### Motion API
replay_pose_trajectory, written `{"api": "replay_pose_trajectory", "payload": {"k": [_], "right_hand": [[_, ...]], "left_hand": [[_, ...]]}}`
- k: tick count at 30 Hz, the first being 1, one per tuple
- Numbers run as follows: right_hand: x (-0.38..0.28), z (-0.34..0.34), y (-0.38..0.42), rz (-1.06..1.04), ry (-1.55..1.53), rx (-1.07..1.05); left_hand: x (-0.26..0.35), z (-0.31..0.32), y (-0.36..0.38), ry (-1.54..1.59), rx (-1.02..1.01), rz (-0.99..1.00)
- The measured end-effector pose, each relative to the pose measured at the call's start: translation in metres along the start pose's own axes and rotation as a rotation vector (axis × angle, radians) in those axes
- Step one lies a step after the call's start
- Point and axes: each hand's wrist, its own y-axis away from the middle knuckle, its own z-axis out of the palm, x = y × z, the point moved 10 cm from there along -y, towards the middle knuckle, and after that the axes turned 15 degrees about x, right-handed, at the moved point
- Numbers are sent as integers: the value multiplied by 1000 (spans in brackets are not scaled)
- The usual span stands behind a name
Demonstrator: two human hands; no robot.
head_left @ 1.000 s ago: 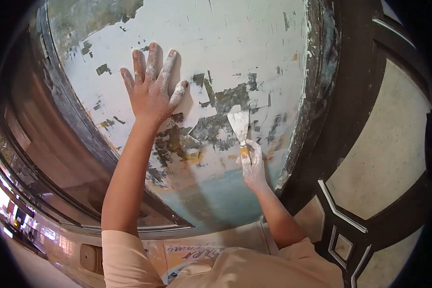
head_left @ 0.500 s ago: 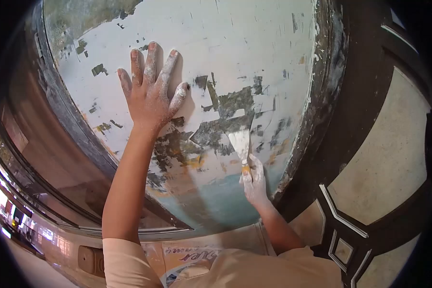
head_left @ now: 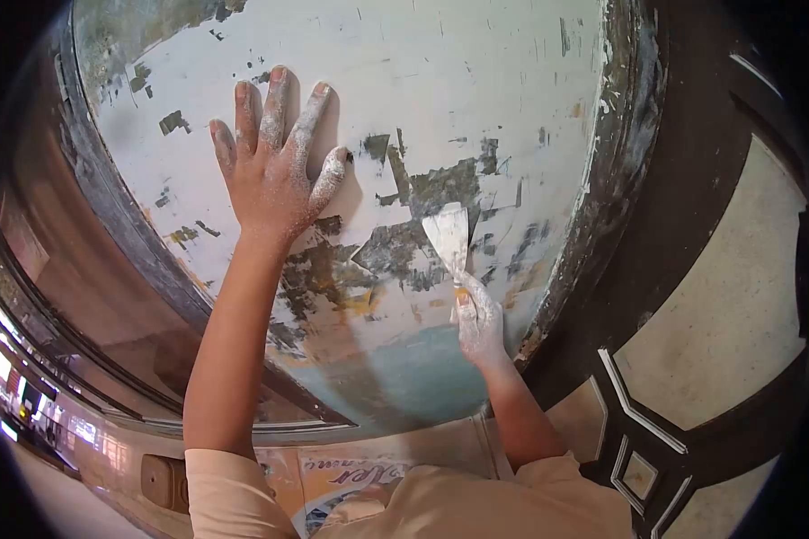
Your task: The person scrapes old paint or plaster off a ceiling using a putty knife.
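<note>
My left hand (head_left: 274, 175) lies flat on the wall panel (head_left: 476, 81), fingers spread and dusted with white powder. Lower down and to the right, my right hand (head_left: 478, 319) grips a putty knife (head_left: 449, 241) by its yellowish handle. The knife's whitened blade points up the panel, its wide edge against or just over a dark scraped patch (head_left: 445, 184). White coating covers much of the panel, with dark, bare-looking patches and orange stains between. A bluish-green area (head_left: 404, 368) shows near the bottom.
A rough, paint-flecked dark frame (head_left: 602, 198) borders the panel on the right, and another edge (head_left: 126, 198) runs down the left. Dark woodwork with pale panels (head_left: 710, 296) stands at right. A printed sack or sheet (head_left: 333, 472) lies below, beside a brown box-like object (head_left: 164, 482).
The putty knife and my right hand have moved up the panel, so the blade sits higher on the dark patch. My left hand stays spread at the same spot; the view has shifted slightly.
</note>
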Motion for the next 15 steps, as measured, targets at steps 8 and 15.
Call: {"api": "replay_pose_trajectory", "payload": {"k": [8, 15], "right_hand": [[65, 19, 32, 121, -8, -8], [-7, 3, -21, 4, -153, 165]], "left_hand": [[-3, 1, 1, -6, 9, -7], [-1, -4, 1, -1, 43, 7]]}}
